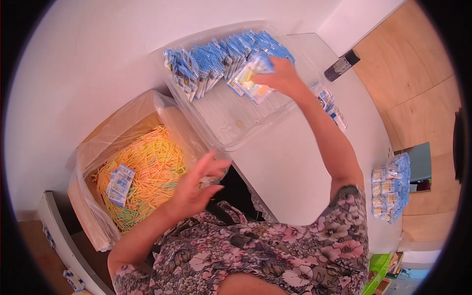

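Note:
My right hand (285, 78) reaches over a clear plastic tray (214, 123) and grips a blue-and-white sachet (250, 81) with pale coloured contents, slightly blurred. Behind it, rows of similar blue-and-white sachets (211, 61) stand packed along the tray's far side. My left hand (191, 187) is raised above the near right edge of a cardboard box (86, 211) lined with clear plastic. Its fingers are spread and nothing shows in them. Thin yellow, orange and green sticks (152, 152) fill the box, with a couple of sachets (120, 184) lying on top.
On the white table (305, 162), a dark cylindrical container (342, 65) lies at the far right. A few sachets (332, 108) rest beside my right forearm. A bundle of joined sachets (391, 187) sits at the right edge, with a green box (378, 273) below it.

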A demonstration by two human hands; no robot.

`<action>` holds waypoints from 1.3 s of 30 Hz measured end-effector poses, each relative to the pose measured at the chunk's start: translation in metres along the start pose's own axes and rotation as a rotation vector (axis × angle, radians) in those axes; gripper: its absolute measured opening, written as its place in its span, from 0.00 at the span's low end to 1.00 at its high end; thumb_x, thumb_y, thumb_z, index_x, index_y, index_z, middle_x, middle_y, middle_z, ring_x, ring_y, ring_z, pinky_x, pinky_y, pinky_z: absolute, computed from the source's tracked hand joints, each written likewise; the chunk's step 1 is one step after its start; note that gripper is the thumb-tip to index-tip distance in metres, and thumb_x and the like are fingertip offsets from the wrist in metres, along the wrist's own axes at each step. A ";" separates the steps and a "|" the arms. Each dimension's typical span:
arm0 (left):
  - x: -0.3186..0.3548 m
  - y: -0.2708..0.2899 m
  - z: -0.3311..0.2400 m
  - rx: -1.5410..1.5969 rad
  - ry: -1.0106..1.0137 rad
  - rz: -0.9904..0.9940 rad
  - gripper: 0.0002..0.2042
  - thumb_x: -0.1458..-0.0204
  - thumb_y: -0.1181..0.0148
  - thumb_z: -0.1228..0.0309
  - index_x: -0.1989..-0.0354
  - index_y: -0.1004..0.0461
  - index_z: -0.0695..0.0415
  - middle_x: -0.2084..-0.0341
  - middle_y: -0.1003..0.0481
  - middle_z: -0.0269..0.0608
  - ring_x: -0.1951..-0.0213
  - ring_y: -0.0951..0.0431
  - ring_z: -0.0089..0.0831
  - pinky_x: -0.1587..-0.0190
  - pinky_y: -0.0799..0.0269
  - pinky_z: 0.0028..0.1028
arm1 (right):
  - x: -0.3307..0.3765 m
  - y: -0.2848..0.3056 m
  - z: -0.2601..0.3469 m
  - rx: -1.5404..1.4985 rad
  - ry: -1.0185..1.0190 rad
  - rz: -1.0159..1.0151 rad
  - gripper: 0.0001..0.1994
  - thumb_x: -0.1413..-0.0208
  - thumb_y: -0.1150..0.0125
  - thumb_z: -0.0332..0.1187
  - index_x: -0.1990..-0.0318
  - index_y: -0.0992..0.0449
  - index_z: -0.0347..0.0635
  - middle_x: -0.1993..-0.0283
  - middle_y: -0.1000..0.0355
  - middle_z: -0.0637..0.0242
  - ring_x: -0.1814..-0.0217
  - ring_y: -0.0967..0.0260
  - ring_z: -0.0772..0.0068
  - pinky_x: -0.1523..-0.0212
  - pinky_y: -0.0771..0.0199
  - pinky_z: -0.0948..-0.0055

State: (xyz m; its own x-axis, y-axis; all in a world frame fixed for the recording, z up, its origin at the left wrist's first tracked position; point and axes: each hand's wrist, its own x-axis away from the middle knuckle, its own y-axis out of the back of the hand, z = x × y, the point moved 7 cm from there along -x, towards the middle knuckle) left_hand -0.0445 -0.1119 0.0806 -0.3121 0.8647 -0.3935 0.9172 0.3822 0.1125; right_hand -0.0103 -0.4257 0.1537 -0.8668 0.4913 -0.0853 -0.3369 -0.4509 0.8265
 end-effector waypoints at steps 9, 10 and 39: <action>0.108 0.144 0.020 -0.355 0.205 -0.477 0.36 0.55 0.47 0.89 0.35 0.51 0.57 0.49 0.33 0.48 0.61 0.25 0.29 0.52 0.30 0.28 | -0.064 -0.067 -0.007 0.360 0.111 -0.065 0.35 0.64 0.30 0.47 0.52 0.31 0.27 0.55 0.29 0.47 0.56 0.28 0.52 0.59 0.27 0.64; 0.121 0.158 0.025 -0.365 0.232 -0.554 0.35 0.54 0.47 0.88 0.35 0.50 0.57 0.49 0.33 0.47 0.61 0.25 0.27 0.53 0.30 0.27 | -0.065 -0.069 -0.009 0.369 0.010 0.001 0.37 0.64 0.30 0.49 0.50 0.33 0.28 0.54 0.30 0.45 0.51 0.32 0.48 0.50 0.33 0.63; 0.202 0.237 0.091 -1.453 0.545 -0.502 0.16 0.73 0.29 0.66 0.72 0.26 0.48 0.58 0.31 0.31 0.53 0.35 0.36 0.56 0.46 0.43 | 0.087 -0.034 0.187 0.129 0.715 -0.551 0.19 0.47 0.40 0.30 0.46 0.31 0.38 0.41 0.36 0.55 0.39 0.39 0.64 0.41 0.40 0.67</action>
State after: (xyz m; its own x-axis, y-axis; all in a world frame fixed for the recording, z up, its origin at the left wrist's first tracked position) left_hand 0.1327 0.1239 -0.0547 -0.8255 0.4514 -0.3387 -0.1914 0.3405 0.9205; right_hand -0.0060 -0.2285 0.2223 -0.6313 0.0137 -0.7754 -0.7642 -0.1813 0.6190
